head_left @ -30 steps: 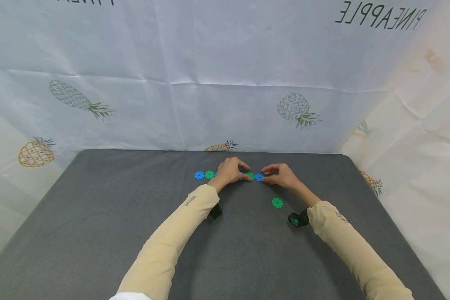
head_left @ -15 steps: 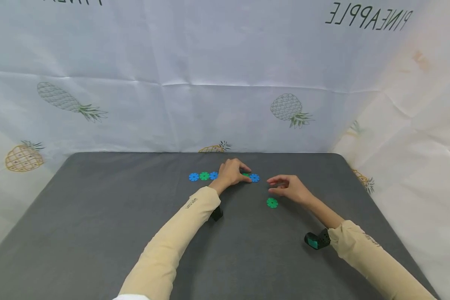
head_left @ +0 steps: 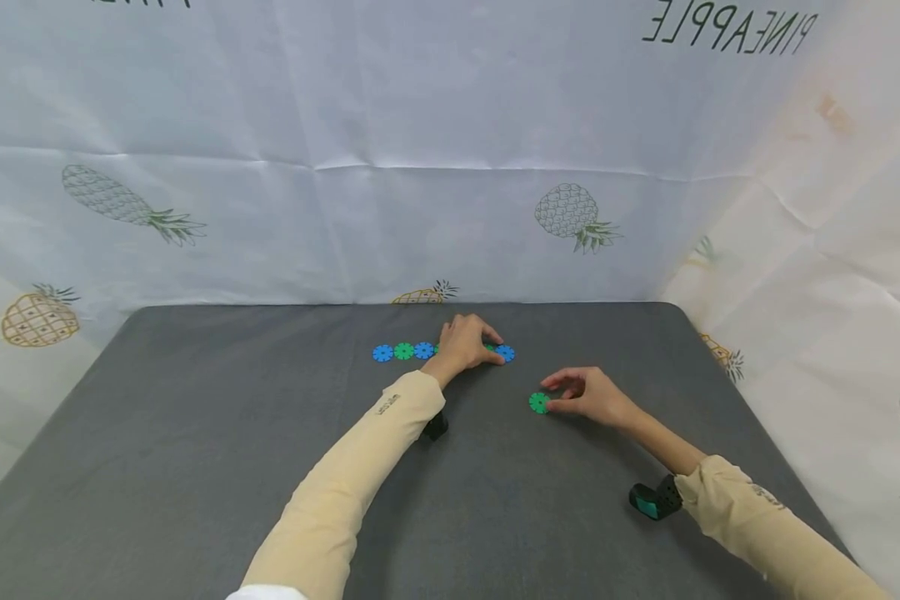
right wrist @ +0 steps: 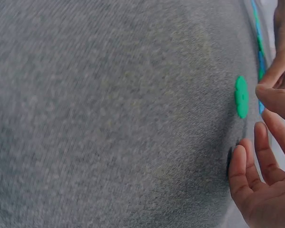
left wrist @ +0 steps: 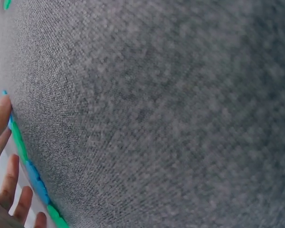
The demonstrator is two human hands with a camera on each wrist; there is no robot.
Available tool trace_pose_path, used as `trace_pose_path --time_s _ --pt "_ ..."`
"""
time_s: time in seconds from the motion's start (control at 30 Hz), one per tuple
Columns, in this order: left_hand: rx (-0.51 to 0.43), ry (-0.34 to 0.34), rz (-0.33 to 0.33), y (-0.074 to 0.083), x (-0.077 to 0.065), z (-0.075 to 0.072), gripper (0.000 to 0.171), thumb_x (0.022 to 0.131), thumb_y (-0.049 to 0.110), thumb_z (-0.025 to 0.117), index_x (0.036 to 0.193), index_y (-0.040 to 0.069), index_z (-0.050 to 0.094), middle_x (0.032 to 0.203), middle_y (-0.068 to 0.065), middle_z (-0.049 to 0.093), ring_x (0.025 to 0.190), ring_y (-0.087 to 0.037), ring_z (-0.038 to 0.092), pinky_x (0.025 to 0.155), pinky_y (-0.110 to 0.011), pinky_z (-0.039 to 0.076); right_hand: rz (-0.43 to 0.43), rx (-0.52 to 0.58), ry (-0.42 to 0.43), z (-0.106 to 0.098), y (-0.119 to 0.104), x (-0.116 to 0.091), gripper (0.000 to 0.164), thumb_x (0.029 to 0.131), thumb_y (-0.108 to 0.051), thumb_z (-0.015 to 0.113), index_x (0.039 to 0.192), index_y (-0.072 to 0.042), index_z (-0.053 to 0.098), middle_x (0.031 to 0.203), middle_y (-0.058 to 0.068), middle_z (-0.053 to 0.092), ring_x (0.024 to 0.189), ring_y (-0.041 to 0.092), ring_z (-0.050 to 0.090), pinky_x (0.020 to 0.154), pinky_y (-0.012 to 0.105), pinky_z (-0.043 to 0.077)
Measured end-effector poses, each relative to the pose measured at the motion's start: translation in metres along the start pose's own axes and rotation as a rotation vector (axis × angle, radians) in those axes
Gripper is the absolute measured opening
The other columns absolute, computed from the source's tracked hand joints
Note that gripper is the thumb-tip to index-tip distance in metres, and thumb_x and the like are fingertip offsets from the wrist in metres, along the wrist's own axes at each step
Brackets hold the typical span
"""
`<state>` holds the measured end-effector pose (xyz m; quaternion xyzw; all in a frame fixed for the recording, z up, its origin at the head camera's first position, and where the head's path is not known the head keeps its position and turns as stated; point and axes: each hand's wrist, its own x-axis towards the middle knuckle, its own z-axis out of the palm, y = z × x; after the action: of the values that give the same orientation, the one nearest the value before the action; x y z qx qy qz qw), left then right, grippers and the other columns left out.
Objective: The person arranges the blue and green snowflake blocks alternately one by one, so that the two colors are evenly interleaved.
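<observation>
A row of linked blue and green notched plastic discs (head_left: 403,351) lies near the table's far edge, its middle hidden by my left hand (head_left: 461,343). Left thumb and index finger hold the row from either side near its right end, where a blue disc (head_left: 506,353) shows. In the left wrist view the thumb lies at the row (left wrist: 19,140) while the other fingers spread out. My right hand (head_left: 594,395) is beside a loose green disc (head_left: 539,403), thumb tip at its edge and fingers loosely bent. The right wrist view shows that green disc (right wrist: 241,97) flat on the cloth.
Dark grey cloth covers the table (head_left: 255,450). Behind it hangs a white curtain (head_left: 420,217) printed with pineapples, which continues down the right side. A black device (head_left: 656,498) is strapped under the right wrist.
My right hand has left the row's right end and come nearer and to the right, to the loose green disc. The left hand stays on the row. The head view has shifted slightly.
</observation>
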<state>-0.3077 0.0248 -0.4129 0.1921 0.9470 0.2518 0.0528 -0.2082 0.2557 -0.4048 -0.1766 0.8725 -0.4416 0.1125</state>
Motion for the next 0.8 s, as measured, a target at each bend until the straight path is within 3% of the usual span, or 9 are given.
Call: trace_pose_path --time_s 0.33,0.47,0.8 --pt "-0.015 -0.013 -0.032 0.003 0.000 -0.001 0.025 0.077 0.037 0.081 0.100 0.027 0.078 0.124 0.001 0.060 0.113 -0.029 0.048 0.091 -0.045 0.037 -0.031 -0.161 -0.035 0.001 0.001 0.004 0.030 0.081 -0.015 0.078 0.106 -0.001 0.072 0.102 0.012 0.066 0.076 0.013 0.055 0.064 0.025 0.046" --pt "-0.017 -0.013 -0.025 0.003 -0.001 -0.001 0.025 0.077 0.037 0.080 0.100 0.027 0.078 0.124 0.001 0.060 0.113 -0.029 0.048 0.090 -0.044 0.037 -0.041 -0.131 -0.077 -0.002 0.003 0.005 0.032 0.081 -0.017 0.079 0.108 -0.002 0.071 0.106 0.012 0.066 0.079 0.018 0.054 0.068 0.026 0.047" --pt "-0.029 -0.018 -0.031 0.003 -0.002 -0.002 0.025 0.078 0.036 0.080 0.101 0.027 0.077 0.125 0.001 0.060 0.112 -0.028 0.048 0.091 -0.044 0.036 -0.179 -0.061 -0.208 -0.008 0.014 0.012 0.041 0.082 -0.009 0.077 0.119 0.003 0.064 0.110 0.016 0.068 0.084 0.024 0.055 0.066 0.025 0.047"
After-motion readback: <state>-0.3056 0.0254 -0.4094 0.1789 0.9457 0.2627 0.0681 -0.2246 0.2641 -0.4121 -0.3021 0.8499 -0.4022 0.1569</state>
